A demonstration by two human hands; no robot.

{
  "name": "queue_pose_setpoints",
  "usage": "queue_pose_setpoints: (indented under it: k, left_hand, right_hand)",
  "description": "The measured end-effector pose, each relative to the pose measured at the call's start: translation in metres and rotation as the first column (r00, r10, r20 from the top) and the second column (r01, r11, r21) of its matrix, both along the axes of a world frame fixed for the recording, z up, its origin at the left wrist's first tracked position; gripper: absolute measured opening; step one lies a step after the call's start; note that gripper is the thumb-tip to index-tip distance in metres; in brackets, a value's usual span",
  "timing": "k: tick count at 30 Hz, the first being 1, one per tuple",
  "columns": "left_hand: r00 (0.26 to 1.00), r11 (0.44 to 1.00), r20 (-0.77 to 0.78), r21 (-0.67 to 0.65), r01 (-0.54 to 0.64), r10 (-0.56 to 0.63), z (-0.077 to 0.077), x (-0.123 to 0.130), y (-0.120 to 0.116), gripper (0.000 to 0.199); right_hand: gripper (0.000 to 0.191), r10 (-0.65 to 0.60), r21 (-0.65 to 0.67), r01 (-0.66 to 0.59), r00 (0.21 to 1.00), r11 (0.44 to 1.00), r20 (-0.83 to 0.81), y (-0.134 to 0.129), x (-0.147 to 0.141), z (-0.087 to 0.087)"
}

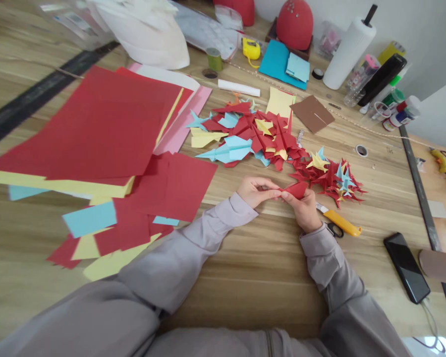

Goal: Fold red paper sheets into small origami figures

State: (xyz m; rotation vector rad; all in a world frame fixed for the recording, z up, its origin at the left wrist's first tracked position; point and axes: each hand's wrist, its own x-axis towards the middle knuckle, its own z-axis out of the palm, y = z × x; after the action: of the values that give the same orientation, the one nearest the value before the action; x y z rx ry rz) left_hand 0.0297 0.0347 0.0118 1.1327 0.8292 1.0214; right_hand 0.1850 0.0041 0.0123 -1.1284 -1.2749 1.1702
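Well, from my remote view, the left hand [255, 192] and the right hand [302, 210] were both closed in a pinch on one folded red paper piece [295, 190], so neither had released it. It lay between them, its long axis running nearly crosswise to me, and it sat closer to the right hand. Just beyond the right hand lay one heap of folded paper darts [329, 181], too many to count. Beside that hand I saw one yellow utility knife [342, 223] and one pair of scissors [334, 230].
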Motion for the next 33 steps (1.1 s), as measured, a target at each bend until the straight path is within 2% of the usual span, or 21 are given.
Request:
queue_pose_setpoints:
  k: [4,7,12,16,18,21,23,26,33]
  left_hand:
    - [0.993,0.995,-0.086,0.071,-0.076,0.082,-0.003,0.001,0.001,0.026]
    - [0.990,0.993,-0.113,0.090,-0.074,0.084,-0.005,0.000,0.001,0.022]
    - [0.993,0.998,-0.101,0.044,-0.054,0.058,-0.005,-0.003,0.001,0.023]
    - [1.000,0.999,-0.004,-0.029,0.014,-0.014,-0.003,-0.003,0.001,0.028]
    - [1.000,0.996,0.020,-0.087,-0.004,0.006,-0.003,-0.001,0.000,0.033]
    - [0.996,0.985,-0.013,-0.144,-0.094,0.093,-0.005,0.001,0.001,0.037]
    - [0.988,0.979,-0.025,-0.131,-0.155,0.153,-0.007,0.002,0.003,0.038]
    - [0.982,0.975,0.008,-0.121,-0.185,0.187,-0.010,0.002,0.006,0.038]
    - [0.989,0.985,-0.004,-0.097,-0.145,0.146,-0.013,-0.002,0.007,0.038]
  right_hand:
    - [0.022,-0.073,-0.029,0.074,0.997,0.997,0.018,0.001,-0.001,0.001]
    - [0.020,-0.060,-0.028,0.061,0.998,0.998,0.020,0.001,-0.002,0.003]
    - [0.015,-0.035,-0.047,0.036,0.999,0.998,0.025,0.000,-0.002,0.003]
    - [0.016,-0.026,-0.059,0.026,1.000,0.998,-0.003,-0.001,0.000,0.000]
    - [0.017,-0.035,-0.054,0.033,0.999,0.998,-0.021,-0.001,0.000,0.000]
    - [0.021,-0.061,-0.051,0.061,0.998,0.997,-0.010,0.000,-0.001,0.002]
    - [0.023,-0.082,-0.043,0.082,0.997,0.996,-0.002,0.001,-0.002,0.004]
    - [0.020,-0.102,-0.025,0.101,0.994,0.995,-0.031,0.002,-0.003,0.006]
    - [0.015,-0.136,-0.078,0.133,0.990,0.988,-0.037,0.002,-0.003,0.001]
